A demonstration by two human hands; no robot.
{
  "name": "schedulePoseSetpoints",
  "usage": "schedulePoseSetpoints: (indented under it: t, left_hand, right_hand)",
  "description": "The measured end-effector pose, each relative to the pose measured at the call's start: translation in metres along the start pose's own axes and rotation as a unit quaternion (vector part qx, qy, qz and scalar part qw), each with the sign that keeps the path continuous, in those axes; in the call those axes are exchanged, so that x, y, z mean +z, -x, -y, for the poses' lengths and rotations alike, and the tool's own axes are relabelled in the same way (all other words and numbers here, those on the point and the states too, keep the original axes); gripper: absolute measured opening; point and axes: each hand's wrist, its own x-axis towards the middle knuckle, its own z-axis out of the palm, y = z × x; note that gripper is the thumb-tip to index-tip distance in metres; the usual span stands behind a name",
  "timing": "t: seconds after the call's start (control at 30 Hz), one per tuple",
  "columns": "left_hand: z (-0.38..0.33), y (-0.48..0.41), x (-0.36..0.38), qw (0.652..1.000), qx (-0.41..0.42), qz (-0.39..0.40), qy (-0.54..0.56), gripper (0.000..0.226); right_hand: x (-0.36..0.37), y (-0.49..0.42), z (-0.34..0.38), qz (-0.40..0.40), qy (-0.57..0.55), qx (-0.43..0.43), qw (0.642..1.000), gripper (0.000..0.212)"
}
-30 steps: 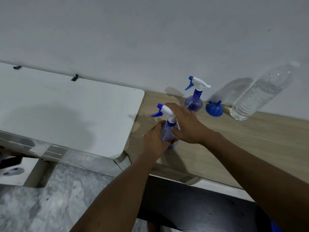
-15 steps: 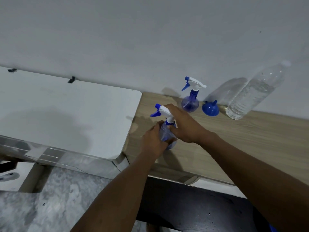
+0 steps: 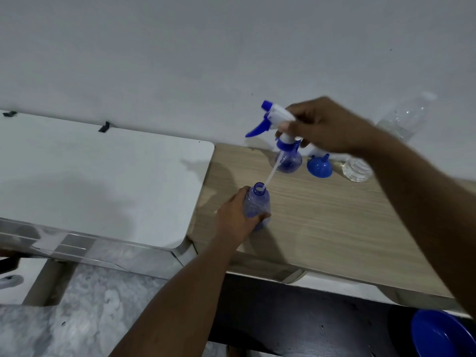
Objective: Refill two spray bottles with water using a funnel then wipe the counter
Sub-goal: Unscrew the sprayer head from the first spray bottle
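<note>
Two spray bottles: left hand point(image 3: 235, 217) wraps the open bottle point(image 3: 256, 206); right hand point(image 3: 325, 127) pinches its sprayer head point(image 3: 275, 119) above; second bottle point(image 3: 288, 161) beyond.

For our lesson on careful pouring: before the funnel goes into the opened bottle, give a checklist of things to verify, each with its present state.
1. Open bottle upright, steadied by left hand: ok.
2. Spray head fully clear: not ok; right hand holds it, but the dip tube tip is at the neck.
3. Funnel within reach, wide end down on the counter: ok.
4. Water bottle holds water: ok.
5. Wiping cloth at hand: cannot tell.
</note>
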Motion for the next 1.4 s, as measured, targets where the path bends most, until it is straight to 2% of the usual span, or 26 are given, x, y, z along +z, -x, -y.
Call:
schedulePoseSetpoints:
  t: [0.1, 0.2, 0.3, 0.37, 0.43, 0.5, 0.6, 0.67, 0.73, 0.9, 1.2, 1.27, 1.4]
  left_hand:
    - [0.002, -0.002, 0.002, 1.000, 0.000, -0.005, -0.008, 0.064]
    - [0.004, -0.002, 0.002, 1.000, 0.004, -0.009, -0.022, 0.068]
    - [0.006, -0.003, 0.002, 0.999, 0.013, -0.013, -0.040, 0.073]
    - [0.007, -0.004, 0.002, 0.998, 0.016, -0.014, -0.051, 0.075]
    - [0.009, -0.004, 0.003, 0.998, 0.021, -0.011, -0.061, 0.075]
    - [0.010, -0.003, 0.004, 0.998, 0.026, -0.015, -0.058, 0.075]
    - [0.011, -0.003, 0.006, 0.998, 0.039, -0.025, -0.035, 0.072]
    - [0.011, -0.004, 0.007, 0.999, 0.039, -0.019, -0.021, 0.069]
    - [0.012, -0.005, 0.007, 0.999, 0.034, -0.011, -0.023, 0.069]
    - [0.013, -0.005, 0.007, 0.999, 0.042, -0.009, -0.031, 0.071]
    - [0.011, -0.001, 0.006, 0.999, 0.033, -0.018, -0.017, 0.070]
    - [0.011, -0.001, 0.007, 0.999, 0.031, -0.020, -0.022, 0.071]
    - [0.006, -0.002, 0.009, 0.999, 0.022, -0.031, -0.026, 0.070]
  right_hand:
    - [-0.039, 0.007, 0.009, 0.004, 0.010, 0.010, 1.000, 0.022]
    - [-0.033, 0.018, -0.002, -0.073, 0.065, -0.003, 0.995, 0.021]
    - [-0.004, 0.032, -0.027, -0.173, 0.127, -0.054, 0.975, 0.019]
    - [0.022, 0.036, -0.049, -0.193, 0.193, -0.087, 0.958, 0.013]
    - [0.059, 0.039, -0.077, -0.168, 0.231, -0.068, 0.956, 0.015]
    - [0.103, 0.048, -0.106, -0.110, 0.230, 0.002, 0.967, 0.024]
    - [0.147, 0.066, -0.145, -0.039, 0.168, 0.077, 0.982, 0.033]
    - [0.159, 0.073, -0.162, -0.016, 0.108, 0.120, 0.987, 0.036]
    - [0.167, 0.075, -0.173, -0.004, 0.101, 0.145, 0.984, 0.038]
    - [0.174, 0.068, -0.187, -0.003, 0.104, 0.159, 0.982, 0.054]
    - [0.176, 0.069, -0.194, 0.042, 0.133, 0.128, 0.982, 0.053]
    - [0.169, 0.069, -0.193, 0.018, 0.124, 0.110, 0.986, 0.051]
    - [0.137, 0.041, -0.198, -0.138, 0.084, 0.130, 0.978, 0.033]
